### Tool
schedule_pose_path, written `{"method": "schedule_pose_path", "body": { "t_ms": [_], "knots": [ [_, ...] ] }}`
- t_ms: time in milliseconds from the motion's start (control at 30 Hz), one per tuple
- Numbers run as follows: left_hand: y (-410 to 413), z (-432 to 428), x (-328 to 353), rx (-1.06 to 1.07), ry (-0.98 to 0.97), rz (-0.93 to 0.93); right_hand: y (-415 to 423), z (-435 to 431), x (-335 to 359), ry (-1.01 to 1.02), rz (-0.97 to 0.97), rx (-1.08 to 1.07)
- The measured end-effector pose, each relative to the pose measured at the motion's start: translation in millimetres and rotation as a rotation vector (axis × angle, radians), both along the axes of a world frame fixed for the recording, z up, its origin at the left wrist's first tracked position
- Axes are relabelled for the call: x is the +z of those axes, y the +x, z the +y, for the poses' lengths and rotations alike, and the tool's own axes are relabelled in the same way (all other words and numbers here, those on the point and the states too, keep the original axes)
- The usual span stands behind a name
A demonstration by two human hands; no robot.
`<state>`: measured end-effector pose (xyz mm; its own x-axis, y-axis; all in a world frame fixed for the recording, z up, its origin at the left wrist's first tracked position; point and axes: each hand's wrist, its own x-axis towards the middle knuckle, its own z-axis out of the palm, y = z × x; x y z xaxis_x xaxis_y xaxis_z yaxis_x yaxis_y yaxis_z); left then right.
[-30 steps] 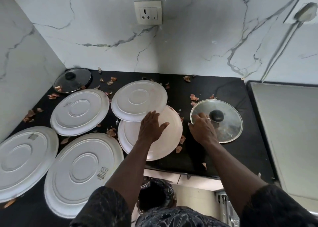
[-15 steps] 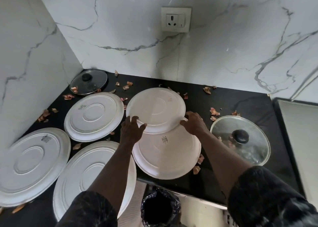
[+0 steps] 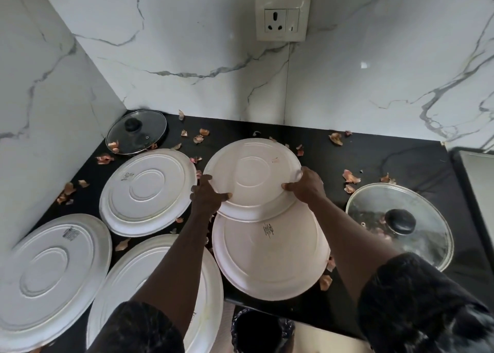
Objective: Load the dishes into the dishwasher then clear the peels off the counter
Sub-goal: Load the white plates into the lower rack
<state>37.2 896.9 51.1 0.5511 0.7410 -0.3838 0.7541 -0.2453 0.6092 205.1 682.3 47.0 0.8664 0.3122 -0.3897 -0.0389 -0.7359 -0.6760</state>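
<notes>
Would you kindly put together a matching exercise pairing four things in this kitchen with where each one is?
Things: 1. dark lid; 2. clear lid; 3. upper plate; 4. socket.
Places: a. on the wall; b. right side of the counter; c. held by the left hand and right hand; d. back left corner.
Pairs: 1-d, 2-b, 3-c, 4-a.

L hand [image 3: 207, 197] grips the left rim of the upside-down top plate [image 3: 251, 173], R hand [image 3: 307, 185] the right rim; it overlaps a 2nd plate [image 3: 270, 256] nearer me; peels [image 3: 350, 177] scattered over the black counter [image 3: 401, 160]; glass lid [image 3: 422, 240] to the right.
</notes>
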Motion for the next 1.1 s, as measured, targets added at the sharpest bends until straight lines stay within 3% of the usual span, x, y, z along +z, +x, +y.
{"method": "schedule_pose_path", "body": {
  "t_ms": [567, 1100],
  "knots": [
    [-3, -41, 20, 0.057, -0.138, -0.433, -28, -112, 17, 0.284, 0.281, -0.096],
    [37, -186, 51, -0.233, -0.054, -0.339, -93, -306, 33, 0.269, -0.017, -0.401]
  ]
}}
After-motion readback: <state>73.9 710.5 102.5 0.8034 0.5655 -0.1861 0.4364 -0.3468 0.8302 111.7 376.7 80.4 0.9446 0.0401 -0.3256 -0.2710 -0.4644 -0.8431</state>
